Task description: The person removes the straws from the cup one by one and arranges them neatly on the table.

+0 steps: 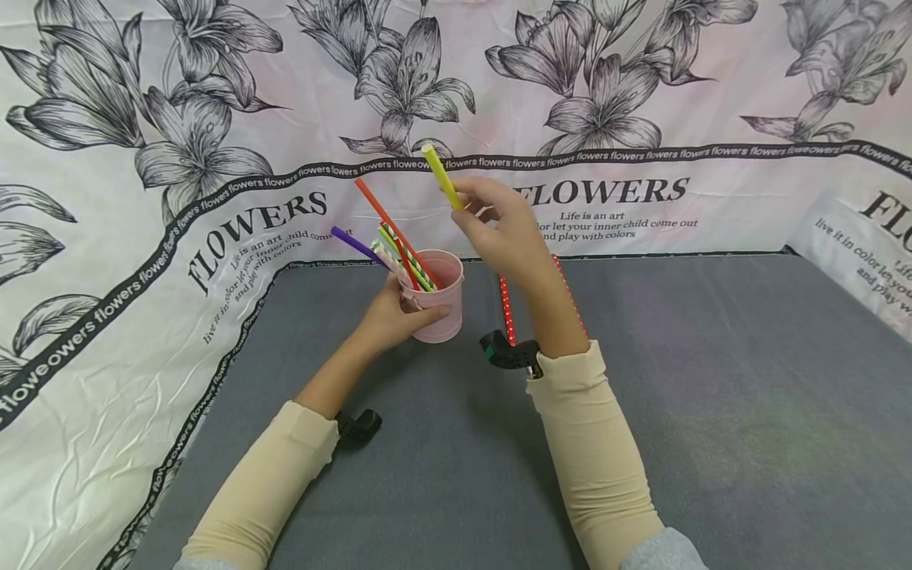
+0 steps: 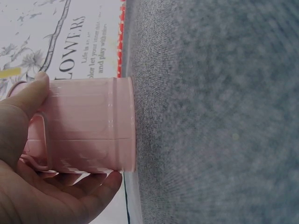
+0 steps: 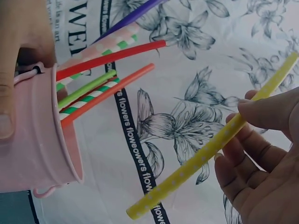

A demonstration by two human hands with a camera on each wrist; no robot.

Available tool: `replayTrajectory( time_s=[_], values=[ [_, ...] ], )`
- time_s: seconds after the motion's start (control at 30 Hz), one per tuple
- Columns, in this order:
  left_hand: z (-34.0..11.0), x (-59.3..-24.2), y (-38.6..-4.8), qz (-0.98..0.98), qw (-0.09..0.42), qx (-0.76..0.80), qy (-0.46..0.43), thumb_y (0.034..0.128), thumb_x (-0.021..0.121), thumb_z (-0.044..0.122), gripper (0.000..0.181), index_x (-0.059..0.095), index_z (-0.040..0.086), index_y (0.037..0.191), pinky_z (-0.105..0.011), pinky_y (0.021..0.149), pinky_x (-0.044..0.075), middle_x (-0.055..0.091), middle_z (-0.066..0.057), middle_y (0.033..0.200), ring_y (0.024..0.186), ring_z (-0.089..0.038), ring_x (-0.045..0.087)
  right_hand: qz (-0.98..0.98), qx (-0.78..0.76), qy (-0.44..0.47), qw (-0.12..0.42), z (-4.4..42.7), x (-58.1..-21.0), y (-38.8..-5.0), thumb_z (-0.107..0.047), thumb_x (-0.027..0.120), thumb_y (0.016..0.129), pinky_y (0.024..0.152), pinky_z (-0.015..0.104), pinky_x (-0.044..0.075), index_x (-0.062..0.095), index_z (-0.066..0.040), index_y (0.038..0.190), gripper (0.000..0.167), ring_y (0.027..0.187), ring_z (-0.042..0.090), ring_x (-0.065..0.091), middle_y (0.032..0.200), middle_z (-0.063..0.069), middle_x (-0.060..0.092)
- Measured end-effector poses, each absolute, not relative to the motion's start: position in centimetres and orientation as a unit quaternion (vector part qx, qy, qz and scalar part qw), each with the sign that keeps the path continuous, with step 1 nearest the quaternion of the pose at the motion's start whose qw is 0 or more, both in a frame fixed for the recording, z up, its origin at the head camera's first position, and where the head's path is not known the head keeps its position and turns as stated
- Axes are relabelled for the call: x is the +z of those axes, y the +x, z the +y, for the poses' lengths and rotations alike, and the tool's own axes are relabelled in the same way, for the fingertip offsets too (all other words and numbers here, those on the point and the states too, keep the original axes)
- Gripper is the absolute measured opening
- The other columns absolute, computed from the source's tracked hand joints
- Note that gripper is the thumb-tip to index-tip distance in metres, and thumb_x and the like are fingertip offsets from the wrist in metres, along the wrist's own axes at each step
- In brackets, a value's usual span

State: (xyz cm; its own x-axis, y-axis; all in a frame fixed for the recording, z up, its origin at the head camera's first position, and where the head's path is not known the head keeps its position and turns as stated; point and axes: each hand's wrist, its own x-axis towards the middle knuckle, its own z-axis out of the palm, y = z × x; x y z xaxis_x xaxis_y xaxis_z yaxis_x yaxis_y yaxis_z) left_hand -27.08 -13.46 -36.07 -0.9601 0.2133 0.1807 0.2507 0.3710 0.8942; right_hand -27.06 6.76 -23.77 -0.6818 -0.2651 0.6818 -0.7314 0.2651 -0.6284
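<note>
Grey table, yellow straw aslant, apparently up-left

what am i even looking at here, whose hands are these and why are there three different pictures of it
There is no machine doing the work, just a person's bare left hand and right hand, with cream sleeves above the wrists. The wide picture comes from a camera worn on the head, looking forward and down. The other two come from cameras worn on each wrist, so they look close and turned sideways.

The left hand holds a pink bucket with several straws in it, including an orange straw and a purple straw. The right hand's fingers pinch a dotted yellow straw, apart from the bucket. On the grey surface are red dotted strips, partly hidden by the right arm.
</note>
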Motion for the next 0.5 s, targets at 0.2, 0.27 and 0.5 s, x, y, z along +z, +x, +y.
replayTrajectory(
  time_s=[0.2, 0.27, 0.5],
  values=[
    [-13.5, -36.0, -27.0, -0.831, 0.018, -0.538, -0.140, 0.0833, 0.083, 0.028, 0.083, 0.032, 0.010, 0.146, -0.050, 0.100, 0.046, 0.053, -0.010, 0.135, 0.122, -0.028, 0.056, -0.762, 0.512, 0.323, 0.231, 7.2, -23.6, -27.1, 0.006, 0.064, 0.093, 0.075, 0.035, 0.049, 0.068, 0.000, 0.124, 0.031, 0.087, 0.022, 0.059, 0.093, 0.015, 0.065],
    [-13.5, -36.0, -27.0, -0.832, 0.019, -0.536, -0.141, 0.0835, 0.083, 0.028, 0.082, 0.032, 0.010, 0.146, -0.049, 0.101, 0.046, 0.053, -0.009, 0.135, 0.122, -0.028, 0.056, -0.760, 0.516, 0.322, 0.227, 7.3, -23.5, -27.0, 0.004, 0.063, 0.095, 0.074, 0.034, 0.049, 0.067, -0.001, 0.126, 0.032, 0.085, 0.022, 0.059, 0.093, 0.015, 0.066],
    [-13.4, -36.0, -26.9, -0.836, 0.017, -0.531, -0.135, 0.0833, 0.083, 0.029, 0.082, 0.033, 0.010, 0.145, -0.048, 0.100, 0.047, 0.053, -0.009, 0.134, 0.121, -0.028, 0.057, -0.762, 0.526, 0.310, 0.215, 8.3, -23.2, -27.0, -0.003, 0.063, 0.097, 0.070, 0.029, 0.050, 0.065, -0.005, 0.133, 0.035, 0.079, 0.029, 0.063, 0.092, 0.016, 0.069]
  ],
)
